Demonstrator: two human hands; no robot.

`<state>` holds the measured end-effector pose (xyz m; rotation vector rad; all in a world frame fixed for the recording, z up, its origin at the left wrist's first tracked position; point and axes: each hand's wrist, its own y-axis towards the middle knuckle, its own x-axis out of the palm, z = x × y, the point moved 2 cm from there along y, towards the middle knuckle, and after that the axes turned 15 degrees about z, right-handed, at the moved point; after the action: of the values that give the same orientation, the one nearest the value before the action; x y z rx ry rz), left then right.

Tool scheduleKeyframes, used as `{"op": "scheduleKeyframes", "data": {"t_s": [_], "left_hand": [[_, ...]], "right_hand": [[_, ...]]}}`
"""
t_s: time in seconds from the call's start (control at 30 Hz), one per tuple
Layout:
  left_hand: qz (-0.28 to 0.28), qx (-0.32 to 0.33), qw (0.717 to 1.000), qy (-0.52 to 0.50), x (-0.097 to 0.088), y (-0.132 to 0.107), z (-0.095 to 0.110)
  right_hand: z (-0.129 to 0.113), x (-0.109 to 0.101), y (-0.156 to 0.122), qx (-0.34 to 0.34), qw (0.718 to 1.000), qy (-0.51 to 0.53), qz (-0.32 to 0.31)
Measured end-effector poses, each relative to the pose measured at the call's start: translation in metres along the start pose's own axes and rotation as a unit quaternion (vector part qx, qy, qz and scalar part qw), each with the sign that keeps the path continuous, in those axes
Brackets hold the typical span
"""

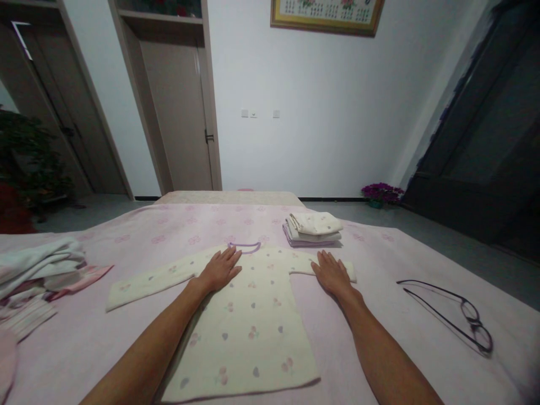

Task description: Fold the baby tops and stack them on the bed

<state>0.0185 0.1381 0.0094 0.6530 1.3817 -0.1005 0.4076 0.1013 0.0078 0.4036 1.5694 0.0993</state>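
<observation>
A small cream long-sleeved shirt (248, 320) with a purple collar and little printed hearts lies spread flat on the pink bed cover (371, 253). My left hand (220, 269) rests flat on its left shoulder, fingers stretched toward the collar. My right hand (331, 273) lies flat and open on the shirt's right sleeve, which is folded short. The left sleeve stretches out to the left. Neither hand holds anything.
A neat stack of folded clothes (313, 228) sits beyond the shirt. A loose heap of garments (40, 270) lies at the left edge. A pair of glasses (459, 312) rests on the cover to the right. Doors, a wall and a flowerpot (381, 194) stand beyond.
</observation>
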Motion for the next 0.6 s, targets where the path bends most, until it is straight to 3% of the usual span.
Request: {"op": "scheduleKeyframes", "data": {"t_s": [0.13,0.27,0.4,0.5,0.6], "left_hand": [[0.016,-0.084,0.996,0.038,0.004,-0.002,-0.002],[0.021,-0.106,0.993,0.053,0.008,-0.004,-0.003],[0.017,-0.110,0.993,0.048,0.010,-0.004,-0.004],[0.015,-0.118,0.992,0.048,0.008,-0.004,-0.004],[0.016,-0.124,0.991,0.049,0.008,-0.005,-0.004]], "right_hand": [[-0.006,-0.008,-0.007,-0.010,0.997,0.007,0.080],[-0.041,-0.027,-0.019,-0.110,0.981,0.095,0.127],[-0.102,-0.040,-0.018,-0.218,0.963,0.157,0.025],[-0.141,-0.038,-0.003,-0.229,0.960,0.155,-0.049],[-0.164,-0.026,0.014,-0.226,0.958,0.146,-0.095]]}}
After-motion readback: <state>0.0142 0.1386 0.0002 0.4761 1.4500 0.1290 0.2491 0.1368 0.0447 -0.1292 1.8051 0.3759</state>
